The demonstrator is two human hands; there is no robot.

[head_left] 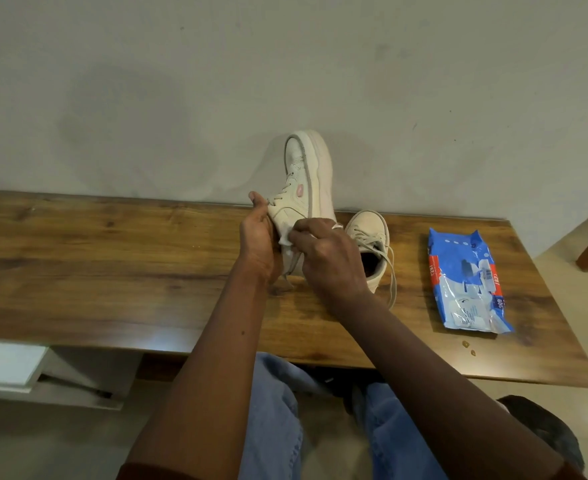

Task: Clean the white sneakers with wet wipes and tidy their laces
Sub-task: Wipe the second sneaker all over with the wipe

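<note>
Upright above the wooden table (112, 258), one white sneaker (308, 174) stands on its heel, toe pointing up near the wall. Left hand (259, 237) grips its side — fingers closed around the upper. Right hand (330, 258) pinches a white wet wipe (285, 237) against the shoe. Second sneaker (372, 237) sits just behind, laces (391, 271) trailing loose. A blue wipes packet (465, 282) lies well apart to the right.
</note>
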